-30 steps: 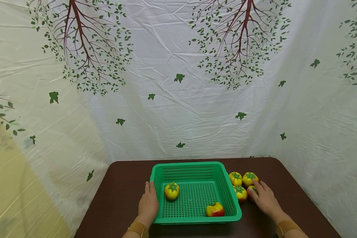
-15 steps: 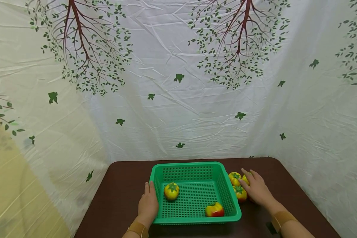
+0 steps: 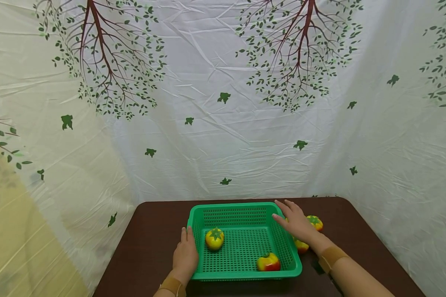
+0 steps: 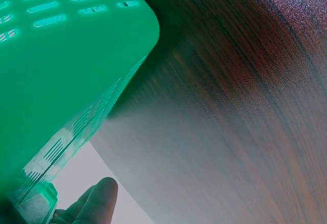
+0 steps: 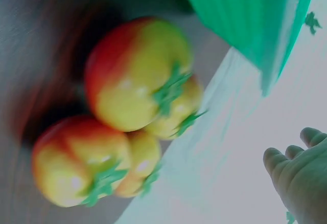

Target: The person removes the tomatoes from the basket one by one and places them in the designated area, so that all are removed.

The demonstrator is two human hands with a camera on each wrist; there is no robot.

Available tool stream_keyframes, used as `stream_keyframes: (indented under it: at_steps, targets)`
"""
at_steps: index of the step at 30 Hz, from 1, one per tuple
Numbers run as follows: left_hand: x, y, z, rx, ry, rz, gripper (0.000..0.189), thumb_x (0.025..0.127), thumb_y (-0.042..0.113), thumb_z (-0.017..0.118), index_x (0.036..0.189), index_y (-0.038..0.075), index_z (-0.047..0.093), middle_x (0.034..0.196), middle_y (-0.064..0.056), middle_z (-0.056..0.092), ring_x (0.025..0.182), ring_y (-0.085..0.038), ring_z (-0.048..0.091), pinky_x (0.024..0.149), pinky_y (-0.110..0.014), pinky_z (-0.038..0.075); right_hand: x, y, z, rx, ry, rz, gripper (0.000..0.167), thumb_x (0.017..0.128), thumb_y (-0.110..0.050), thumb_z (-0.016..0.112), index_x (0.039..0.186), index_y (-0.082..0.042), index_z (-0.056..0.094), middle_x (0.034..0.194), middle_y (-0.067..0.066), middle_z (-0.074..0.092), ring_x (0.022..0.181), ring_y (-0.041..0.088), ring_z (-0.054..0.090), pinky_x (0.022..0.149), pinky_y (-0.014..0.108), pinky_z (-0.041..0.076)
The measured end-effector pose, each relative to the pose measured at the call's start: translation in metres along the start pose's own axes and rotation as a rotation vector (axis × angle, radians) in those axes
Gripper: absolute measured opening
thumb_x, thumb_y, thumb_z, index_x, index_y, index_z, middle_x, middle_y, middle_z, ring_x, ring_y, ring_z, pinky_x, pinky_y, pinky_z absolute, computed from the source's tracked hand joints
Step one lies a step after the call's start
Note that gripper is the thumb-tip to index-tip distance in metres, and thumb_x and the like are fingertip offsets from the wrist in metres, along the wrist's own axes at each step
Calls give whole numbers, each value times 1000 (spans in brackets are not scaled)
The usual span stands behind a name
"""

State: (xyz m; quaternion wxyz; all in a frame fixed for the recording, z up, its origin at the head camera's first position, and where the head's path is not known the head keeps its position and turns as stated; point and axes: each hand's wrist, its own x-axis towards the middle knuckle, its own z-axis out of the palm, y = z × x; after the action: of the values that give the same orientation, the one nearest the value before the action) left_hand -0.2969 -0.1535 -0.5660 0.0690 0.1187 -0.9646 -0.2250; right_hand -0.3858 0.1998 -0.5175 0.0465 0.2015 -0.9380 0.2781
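Note:
A green plastic basket (image 3: 245, 274) with slotted walls stands on the table. Against its left side rests my left hand (image 3: 186, 255), fingers straight along the wall; its fingertips (image 4: 104, 198) show at the bottom of the left wrist view. My right hand (image 3: 299, 225) is over the basket's far right rim, fingers extended and thumb apart, with nothing seen in them. Inside the basket are a yellow fruit with a green leafy top (image 3: 214, 239) and a yellow-and-red fruit (image 3: 269, 262) lying tilted. Beside the right wall, several matching fruits (image 5: 143, 76) sit clustered, partly hidden under my right arm in the head view.
The dark brown wooden table (image 3: 160, 222) has rounded far corners. White cloth (image 3: 223, 144) printed with trees and leaves hangs behind it and at both sides. A wide brown band (image 3: 332, 258) wraps my right wrist; a similar band (image 3: 172, 285) is on my left.
My right hand has moved left and away from me, from over the fruit cluster to the basket's far right rim. The left hand, basket and the two fruits inside stay put.

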Motion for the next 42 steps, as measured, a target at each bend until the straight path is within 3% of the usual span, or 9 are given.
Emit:
stream_keyframes:
  at_steps: [16, 22, 31, 42]
  targets:
    - [-1, 0, 1, 0, -6, -10, 55, 102, -1, 46, 156, 3, 33, 162, -24, 29, 109, -43, 62, 90, -56, 53, 27, -47, 24, 48, -117, -151, 69, 103, -52, 45, 155, -9, 36, 158, 33, 27, 144, 57, 25, 106, 77, 28]
    - [-1, -1, 2, -5, -7, -11, 56, 102, -1, 47, 156, 3, 33, 162, -24, 29, 111, -44, 62, 91, -57, 53, 33, -66, 38, -49, -210, -216, 68, 102, -53, 47, 154, -10, 40, 156, 30, 33, 144, 54, 29, 110, 72, 31]
    - [0, 0, 1, 2, 0, -5, 56, 101, -1, 48, 155, 3, 33, 161, -24, 30, 109, -43, 62, 90, -57, 53, 38, -89, 57, -82, -299, -161, 61, 102, -49, 49, 154, -17, 41, 159, 23, 34, 148, 48, 28, 114, 69, 30]
    - [0, 0, 1, 1, 7, 1, 55, 102, 0, 47, 155, 3, 34, 161, -25, 31, 108, -43, 62, 89, -57, 54, 38, -87, 84, -123, -407, -190, 66, 100, -54, 51, 154, -18, 41, 156, 23, 38, 146, 47, 33, 113, 65, 35]
